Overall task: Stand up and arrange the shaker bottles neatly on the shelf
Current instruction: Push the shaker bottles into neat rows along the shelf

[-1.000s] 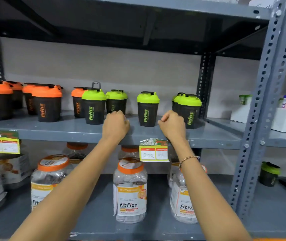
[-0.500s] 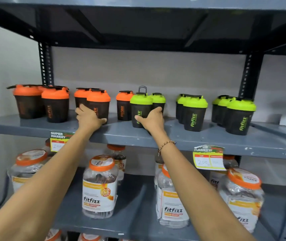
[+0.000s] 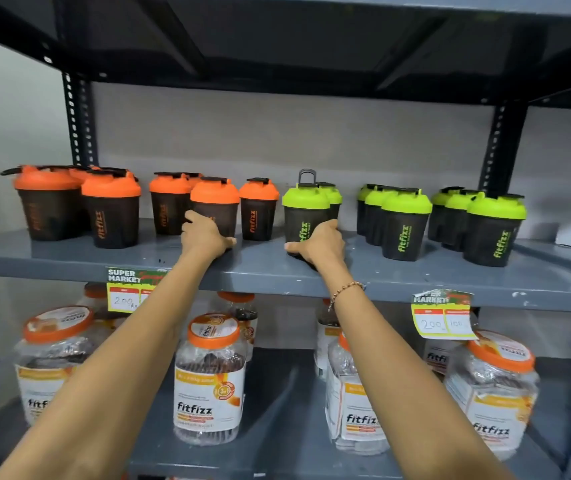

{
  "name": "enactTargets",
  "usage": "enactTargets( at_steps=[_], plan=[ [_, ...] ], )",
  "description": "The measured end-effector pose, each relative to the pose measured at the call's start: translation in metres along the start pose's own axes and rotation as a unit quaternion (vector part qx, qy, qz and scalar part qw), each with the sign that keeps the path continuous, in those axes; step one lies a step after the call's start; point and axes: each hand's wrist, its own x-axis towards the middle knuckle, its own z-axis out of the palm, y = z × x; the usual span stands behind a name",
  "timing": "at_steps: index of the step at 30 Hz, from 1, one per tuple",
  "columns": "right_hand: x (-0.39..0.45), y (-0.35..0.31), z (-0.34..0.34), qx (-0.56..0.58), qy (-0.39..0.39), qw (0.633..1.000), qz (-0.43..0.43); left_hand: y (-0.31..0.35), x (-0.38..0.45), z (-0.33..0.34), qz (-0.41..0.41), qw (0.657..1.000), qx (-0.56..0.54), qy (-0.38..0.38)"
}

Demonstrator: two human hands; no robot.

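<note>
Left hand (image 3: 206, 235) is wrapping the base of an orange-lid shaker (image 3: 215, 206), right hand (image 3: 317, 244) is gripping a green-lid shaker (image 3: 306, 214); both are standing upright near the shelf (image 3: 263, 268) front edge, mid-row.

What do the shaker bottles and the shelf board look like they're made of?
Shaker bottles, like the green-lidded one under the right hand: dark, seemingly translucent plastic bodies with matte coloured plastic lids. Shelf board: probably grey-painted steel, with a smooth sheen and chipped paint at the edge.
</note>
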Motion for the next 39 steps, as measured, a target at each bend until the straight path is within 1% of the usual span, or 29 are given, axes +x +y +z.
enactTargets(
  at_steps=[3,5,10,15,24,31,39],
  plan=[
    [0.002,0.012,-0.014,-0.011,0.018,1.0,0.011,0.01,-0.009,0.012,0.04,0.999,-0.003,-0.034],
    [0.003,0.019,-0.023,-0.01,0.027,0.999,0.022,0.019,-0.017,0.02,0.053,0.997,-0.012,-0.048],
    [0.003,0.026,-0.033,-0.003,0.034,0.999,0.037,0.029,-0.026,0.033,0.06,0.997,-0.015,-0.047],
    [0.001,0.022,-0.03,-0.015,0.024,0.999,0.015,0.025,-0.024,0.033,0.051,0.996,-0.024,-0.063],
    [-0.002,0.021,-0.024,-0.034,0.015,0.999,-0.007,0.022,-0.021,0.036,0.051,0.998,-0.022,-0.04],
    [-0.004,0.023,-0.025,-0.038,0.01,0.999,-0.008,0.017,-0.019,0.036,0.066,0.996,-0.027,-0.053],
    [-0.004,0.025,-0.025,-0.043,0.013,0.999,-0.013,0.015,-0.019,0.037,0.076,0.996,-0.022,-0.041]
  ],
)
